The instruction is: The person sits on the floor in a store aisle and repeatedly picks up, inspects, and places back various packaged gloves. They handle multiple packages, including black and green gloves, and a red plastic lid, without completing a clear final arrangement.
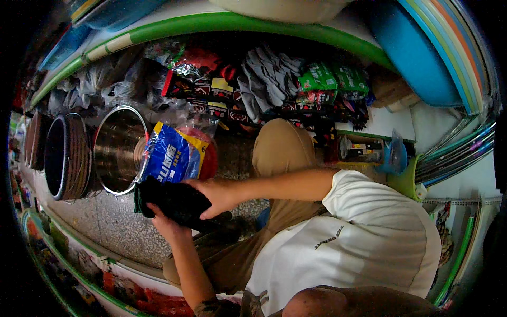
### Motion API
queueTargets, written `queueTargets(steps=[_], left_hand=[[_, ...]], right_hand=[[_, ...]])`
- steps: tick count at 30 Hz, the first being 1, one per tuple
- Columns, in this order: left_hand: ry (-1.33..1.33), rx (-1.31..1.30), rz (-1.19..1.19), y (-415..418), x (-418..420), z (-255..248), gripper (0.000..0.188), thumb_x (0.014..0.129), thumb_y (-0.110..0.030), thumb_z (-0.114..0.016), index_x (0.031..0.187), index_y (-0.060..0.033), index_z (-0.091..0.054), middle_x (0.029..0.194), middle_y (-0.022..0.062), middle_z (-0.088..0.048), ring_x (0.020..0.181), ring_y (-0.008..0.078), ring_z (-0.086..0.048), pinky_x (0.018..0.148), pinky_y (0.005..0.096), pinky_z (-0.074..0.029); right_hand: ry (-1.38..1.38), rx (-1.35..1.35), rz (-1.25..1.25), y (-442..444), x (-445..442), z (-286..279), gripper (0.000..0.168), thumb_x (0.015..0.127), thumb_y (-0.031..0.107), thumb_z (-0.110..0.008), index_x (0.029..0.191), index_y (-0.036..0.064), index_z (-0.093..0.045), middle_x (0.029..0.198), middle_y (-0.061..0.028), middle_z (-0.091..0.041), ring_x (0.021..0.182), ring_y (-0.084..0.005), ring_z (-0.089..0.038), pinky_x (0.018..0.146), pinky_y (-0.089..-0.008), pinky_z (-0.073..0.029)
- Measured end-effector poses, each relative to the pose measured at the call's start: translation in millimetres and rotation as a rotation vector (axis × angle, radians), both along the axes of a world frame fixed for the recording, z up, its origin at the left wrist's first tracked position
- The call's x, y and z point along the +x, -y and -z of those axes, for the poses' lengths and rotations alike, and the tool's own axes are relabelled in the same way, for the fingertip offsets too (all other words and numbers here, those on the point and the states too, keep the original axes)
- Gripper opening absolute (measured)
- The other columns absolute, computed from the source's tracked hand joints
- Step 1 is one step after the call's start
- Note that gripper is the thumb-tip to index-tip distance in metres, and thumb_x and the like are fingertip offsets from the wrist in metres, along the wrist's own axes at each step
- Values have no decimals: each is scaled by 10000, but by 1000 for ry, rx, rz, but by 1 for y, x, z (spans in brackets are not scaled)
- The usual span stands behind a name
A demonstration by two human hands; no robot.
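Note:
A bundle of dark knitted fabric [180,200], with a dark green edge at its left end, is held between my two hands. My right hand [220,196] grips its right end from above. My left hand [168,224] holds it from below, fingers at its lower left side. Just beyond the bundle is a blue and yellow printed plastic package [168,152], in front of a red rounded item [209,160]. The package overlaps the rim of a shiny metal bucket [119,150]. What the bundle is exactly, I cannot tell.
A dark bucket [57,158] stands left of the metal one. Grey gloves [269,79], green packages [319,77] and black printed packs [218,107] lie under a green-edged shelf [178,24]. Blue basins [412,51] are at upper right. Another green-edged shelf [79,269] runs along the lower left.

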State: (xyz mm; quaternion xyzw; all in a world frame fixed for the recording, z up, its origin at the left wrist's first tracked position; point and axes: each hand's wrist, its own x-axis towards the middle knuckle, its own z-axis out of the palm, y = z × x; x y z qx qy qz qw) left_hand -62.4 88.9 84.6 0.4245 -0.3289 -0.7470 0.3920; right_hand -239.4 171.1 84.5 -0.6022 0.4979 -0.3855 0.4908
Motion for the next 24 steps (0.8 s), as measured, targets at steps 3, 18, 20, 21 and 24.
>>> queueTargets(steps=[3,18,20,21,24], left_hand=[[-32,6,39,-4,-6,-5,658,883,-489,-517,1325,-29,-354,1284,144,-468,1135,304,-502,954,435,-431],[-18,77,103,3,-20,-5,485,887,-358,-585,1215,-27,-452,1104,109,-577,967,246,-586,825,364,-495],[-32,96,120,4,-25,1,456,891,-343,-585,1199,-29,-463,1087,99,-582,950,231,-588,803,350,-499],[-25,102,110,3,-23,4,442,894,-335,-583,1193,-31,-467,1078,94,-583,941,225,-589,792,346,-501],[1,103,66,1,-16,4,412,900,-319,-579,1182,-37,-475,1059,83,-585,920,212,-591,770,340,-504]], right_hand=[[-232,-15,-14,-8,-12,-14,1001,669,323,-774,1409,43,-161,1218,-265,-486,1150,-339,-496,952,-407,-400],[-1227,-214,1313,-95,-478,70,536,785,510,-574,1055,50,-618,1044,-198,-619,1001,-358,-573,822,-434,-457],[-1385,-24,1366,-119,-520,88,493,800,483,-567,1039,55,-624,1034,-192,-621,978,-356,-578,821,-434,-453],[-1434,51,1366,-117,-523,89,470,809,465,-564,1032,56,-626,1024,-190,-623,962,-354,-581,819,-435,-451],[-1381,0,1335,-106,-488,79,369,844,366,-549,1027,54,-623,972,-175,-629,886,-326,-594,783,-428,-454]])
